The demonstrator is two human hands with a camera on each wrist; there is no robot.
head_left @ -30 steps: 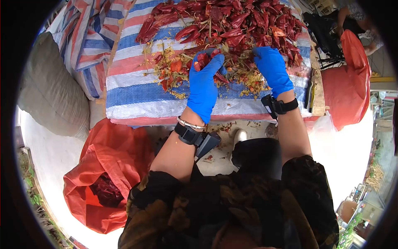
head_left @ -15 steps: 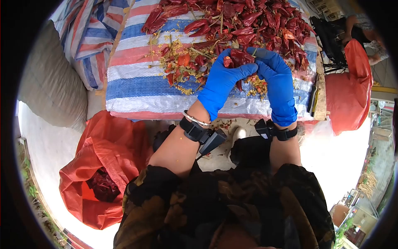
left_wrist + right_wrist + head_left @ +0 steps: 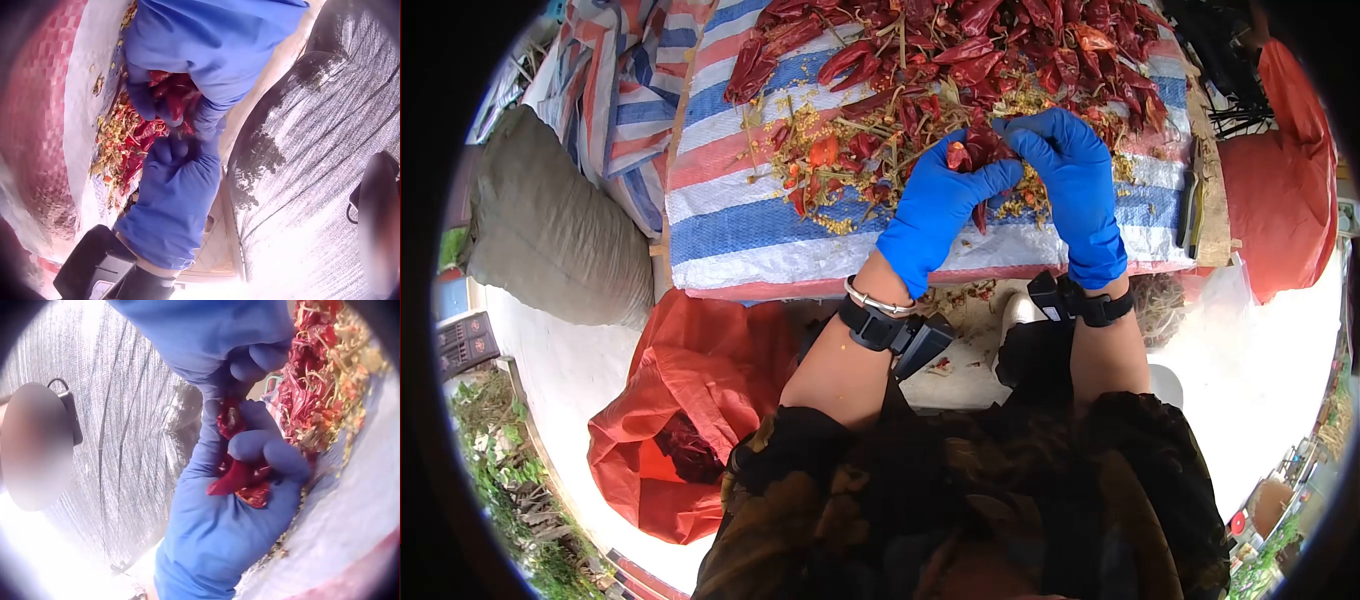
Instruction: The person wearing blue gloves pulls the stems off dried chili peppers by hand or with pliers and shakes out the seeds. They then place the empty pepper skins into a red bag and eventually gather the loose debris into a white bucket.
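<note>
My left hand, in a blue glove, holds several dried red chili peppers over the front part of the striped sheet. In the right wrist view, curled fingers keep some chilies against the left palm, and one torn-looking chili stands up by the thumb. My right hand, also gloved in blue, meets the left at the fingertips and pinches that chili's end; its fingertips are partly hidden. Just beyond both hands lies a heap of dried chilies, with yellow seeds and stem bits on its near side.
The striped woven sheet covers the table. A black and yellow tool lies along its right edge. A red bag with chilies inside stands below left, another red bag at right. A full grey sack leans at left.
The right hand has come in from the heap to meet the left, which moved right with its chilies. Over the last half second the hands have stayed together at the chili.
</note>
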